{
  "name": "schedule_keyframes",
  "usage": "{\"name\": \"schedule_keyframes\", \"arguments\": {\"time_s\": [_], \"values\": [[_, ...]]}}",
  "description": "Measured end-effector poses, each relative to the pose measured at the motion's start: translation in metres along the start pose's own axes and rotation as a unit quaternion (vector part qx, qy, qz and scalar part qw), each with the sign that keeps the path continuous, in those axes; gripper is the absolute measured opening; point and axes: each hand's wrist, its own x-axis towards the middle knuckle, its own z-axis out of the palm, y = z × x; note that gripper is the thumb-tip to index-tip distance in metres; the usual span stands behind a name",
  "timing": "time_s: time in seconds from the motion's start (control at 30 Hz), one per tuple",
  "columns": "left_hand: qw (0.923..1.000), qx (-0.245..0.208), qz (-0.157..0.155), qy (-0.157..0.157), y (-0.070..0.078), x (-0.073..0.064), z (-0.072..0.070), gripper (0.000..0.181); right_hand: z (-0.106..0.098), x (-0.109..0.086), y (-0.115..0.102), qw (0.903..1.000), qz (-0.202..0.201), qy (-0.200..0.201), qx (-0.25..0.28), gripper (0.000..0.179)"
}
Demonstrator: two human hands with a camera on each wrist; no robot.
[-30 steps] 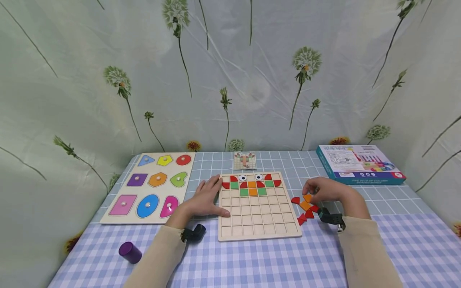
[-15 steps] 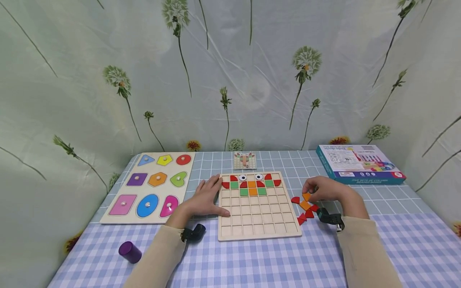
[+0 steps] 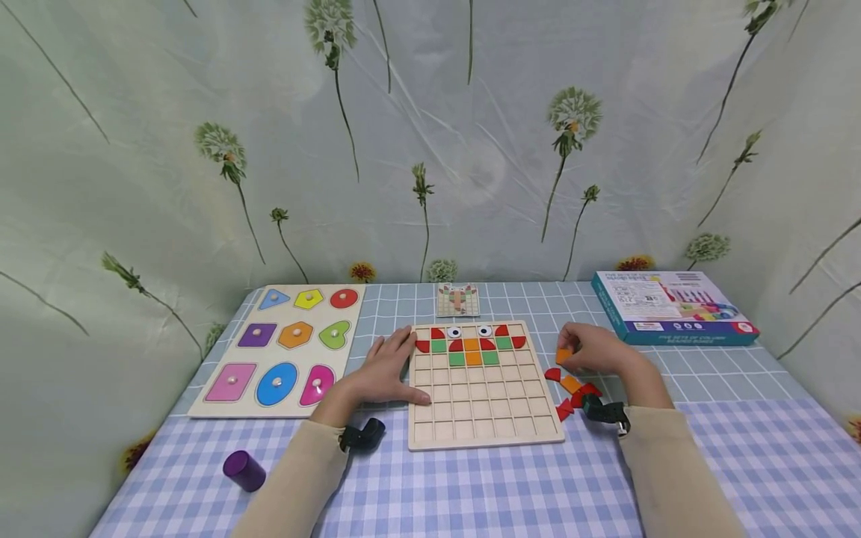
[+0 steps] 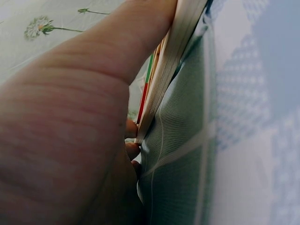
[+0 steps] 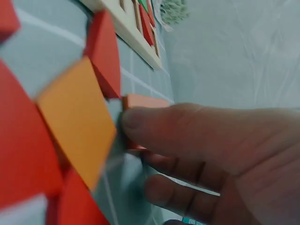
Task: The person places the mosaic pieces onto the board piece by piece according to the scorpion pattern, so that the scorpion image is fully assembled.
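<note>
My left hand (image 3: 385, 373) rests along the left edge of a wooden grid board (image 3: 484, 403), fingers spread, its thumb lying over the lower squares. Red, green, orange and eye tiles fill part of the board's top rows. To the right of the board, my right hand (image 3: 592, 348) pinches an orange square tile (image 3: 564, 356) between thumb and fingers. In the right wrist view the thumb covers much of that orange tile (image 5: 143, 101). Just below the hand lie another orange tile (image 3: 570, 384) and several red tiles (image 3: 565, 409).
A pattern card (image 3: 458, 300) sits behind the board. On the left are a knobbed shape puzzle (image 3: 306, 388) and a purple cylinder (image 3: 244, 471). A flat teal-edged box (image 3: 673, 308) lies at the back right, near the curtain.
My right hand has lifted the orange tile off the loose pile and carried it slightly left and away from me. My left hand has stayed in place on the board.
</note>
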Motion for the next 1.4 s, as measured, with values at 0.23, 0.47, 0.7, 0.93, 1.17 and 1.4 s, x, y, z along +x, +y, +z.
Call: {"name": "schedule_keyframes", "arguments": {"time_s": [0.23, 0.47, 0.7, 0.93, 1.17, 1.4], "values": [[1.0000, 0.000, 0.001, 0.002, 0.000, 0.000, 0.001, 0.120, 0.008, 0.006, -0.013, 0.9986, -0.017, 0.050, 0.001, 0.018], [1.0000, -0.005, 0.002, 0.005, -0.001, 0.001, 0.002, 0.121, 0.010, 0.009, -0.032, 0.9937, -0.052, 0.088, 0.046, 0.012], [0.9999, -0.005, 0.005, 0.007, 0.000, 0.002, 0.002, 0.121, 0.019, 0.012, -0.050, 0.9925, -0.062, 0.066, 0.082, 0.014], [1.0000, -0.001, 0.003, 0.005, 0.000, 0.001, 0.001, 0.121, 0.030, 0.013, -0.063, 0.9914, -0.089, 0.038, 0.088, 0.021], [1.0000, -0.003, 0.003, 0.004, 0.000, 0.002, 0.002, 0.121, 0.039, 0.015, -0.073, 0.9894, -0.114, 0.016, 0.089, 0.025], [1.0000, -0.002, 0.005, 0.005, -0.001, 0.002, 0.001, 0.121, 0.047, 0.017, -0.078, 0.9825, -0.142, -0.010, 0.121, 0.023]]}}
